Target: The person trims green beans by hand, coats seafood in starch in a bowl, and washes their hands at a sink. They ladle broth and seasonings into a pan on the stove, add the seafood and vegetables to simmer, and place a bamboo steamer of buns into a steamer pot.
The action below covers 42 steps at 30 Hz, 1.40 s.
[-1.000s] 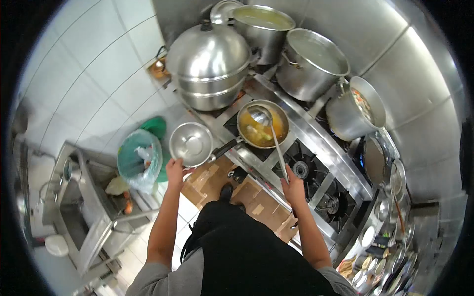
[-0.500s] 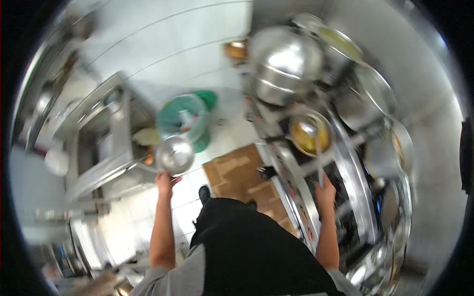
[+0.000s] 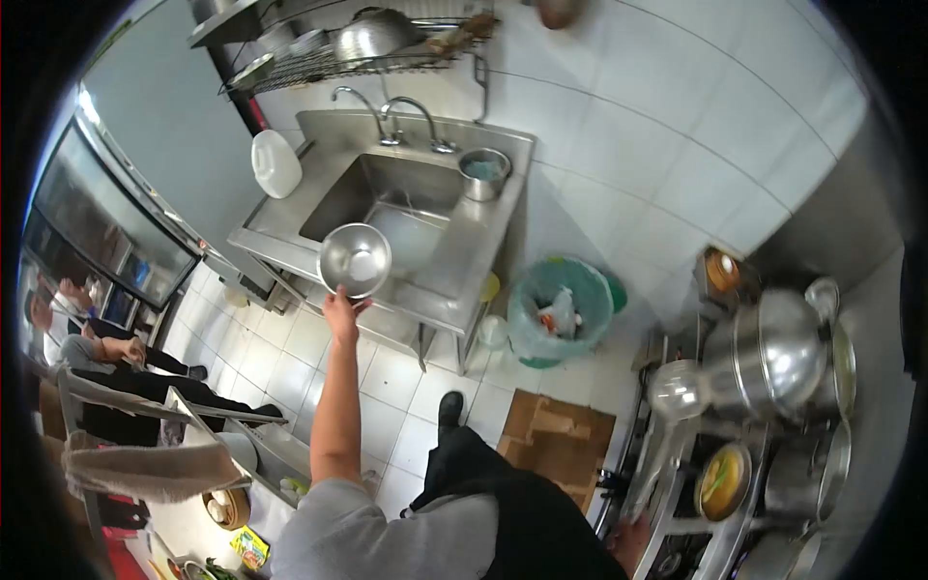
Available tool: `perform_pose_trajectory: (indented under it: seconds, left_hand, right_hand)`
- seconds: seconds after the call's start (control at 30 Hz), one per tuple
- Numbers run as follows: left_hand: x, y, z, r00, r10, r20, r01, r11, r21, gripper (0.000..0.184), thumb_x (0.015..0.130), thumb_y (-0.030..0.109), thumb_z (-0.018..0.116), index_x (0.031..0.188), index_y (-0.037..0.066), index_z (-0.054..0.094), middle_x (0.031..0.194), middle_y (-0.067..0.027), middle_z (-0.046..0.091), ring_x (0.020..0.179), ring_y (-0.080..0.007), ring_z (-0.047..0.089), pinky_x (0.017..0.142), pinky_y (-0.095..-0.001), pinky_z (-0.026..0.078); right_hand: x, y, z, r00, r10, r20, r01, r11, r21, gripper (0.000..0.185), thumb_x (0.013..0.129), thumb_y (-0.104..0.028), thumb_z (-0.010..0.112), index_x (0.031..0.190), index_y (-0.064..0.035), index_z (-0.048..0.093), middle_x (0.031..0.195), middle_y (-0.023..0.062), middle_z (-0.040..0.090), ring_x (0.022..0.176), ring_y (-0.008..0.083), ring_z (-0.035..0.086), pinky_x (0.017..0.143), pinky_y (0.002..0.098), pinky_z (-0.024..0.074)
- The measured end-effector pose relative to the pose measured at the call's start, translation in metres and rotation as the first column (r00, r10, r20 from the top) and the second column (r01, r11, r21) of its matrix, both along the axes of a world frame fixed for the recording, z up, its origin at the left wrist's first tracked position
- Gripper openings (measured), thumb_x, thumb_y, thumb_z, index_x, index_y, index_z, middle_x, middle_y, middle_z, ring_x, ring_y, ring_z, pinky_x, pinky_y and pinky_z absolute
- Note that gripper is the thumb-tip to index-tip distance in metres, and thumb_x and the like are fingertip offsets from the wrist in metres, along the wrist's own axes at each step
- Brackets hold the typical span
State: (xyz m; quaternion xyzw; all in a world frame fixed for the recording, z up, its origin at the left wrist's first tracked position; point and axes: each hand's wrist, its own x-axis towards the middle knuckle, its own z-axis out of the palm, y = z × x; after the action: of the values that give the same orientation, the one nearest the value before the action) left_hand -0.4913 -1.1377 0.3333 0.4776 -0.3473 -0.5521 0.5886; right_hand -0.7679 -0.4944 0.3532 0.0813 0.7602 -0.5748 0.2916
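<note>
My left hand (image 3: 344, 311) grips the rim of a metal bowl (image 3: 355, 259), its fingers closed on the near edge. The bowl is held in front of the steel sink (image 3: 440, 285), and a pale patch shows on its inside. Low at the right, my blurred right hand (image 3: 630, 543) is closed around the handle of a metal ladle (image 3: 679, 390). The ladle's round head is raised beside the stove, left of a large domed steamer pot (image 3: 773, 348). Below it on the stove, a small pot (image 3: 723, 481) contains yellow liquid with pieces in it.
A green-lined trash bin (image 3: 559, 311) stands right of the sink. Flattened cardboard (image 3: 556, 445) lies on the tiled floor. A white jug (image 3: 276, 164) and a metal pot (image 3: 483, 174) are on the sink's ledge. Other people (image 3: 97, 338) are at the far left, beyond a counter.
The view has turned left toward the sink. The ladle has come up out of the small pot with my right hand. My left hand still has the bowl, now before the sink.
</note>
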Motion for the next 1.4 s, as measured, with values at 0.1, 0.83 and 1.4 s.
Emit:
perform_pose_trajectory:
  seconds: [0.1,0.83,1.4]
  left_hand:
    - [0.038,-0.098,-0.002,0.993,0.110,-0.033,-0.107,0.991,0.084,0.025,0.096,0.015,0.047,0.106,-0.007,0.043,0.089,-0.0173,0.056,0.072,-0.0322,0.068,0.055,-0.0401,0.060]
    - [-0.033,-0.152,-0.042,0.943,-0.320,0.093,0.332,0.926,-0.178,0.022,0.098,0.022,0.050,0.082,0.009,0.052,0.065,0.0013,0.051,0.057,-0.0077,0.047,0.052,-0.0235,0.040]
    - [-0.269,0.169,-0.231,-0.598,0.543,0.590,0.169,-0.634,0.755,0.019,0.082,0.019,0.062,0.092,0.003,0.062,0.082,-0.0099,0.066,0.069,-0.0254,0.064,0.058,-0.0368,0.050]
  right_hand:
    - [0.032,-0.105,0.076,0.500,0.846,0.186,-0.548,0.143,0.824,0.059,0.092,-0.043,0.042,0.148,-0.0362,0.026,0.154,0.0051,0.026,0.137,0.0296,0.029,0.104,0.0678,0.0102]
    - [0.059,-0.162,-0.021,0.856,0.388,0.343,-0.517,0.678,0.523,0.030,0.093,-0.029,0.056,0.108,-0.0033,0.059,0.086,0.0092,0.067,0.071,0.0201,0.064,0.062,0.0382,0.0509]
    - [0.342,0.022,-0.113,0.819,-0.519,-0.245,0.566,0.661,0.492,0.035,0.085,-0.031,0.063,0.106,-0.0038,0.058,0.080,0.0224,0.066,0.075,0.0362,0.065,0.069,0.0424,0.0506]
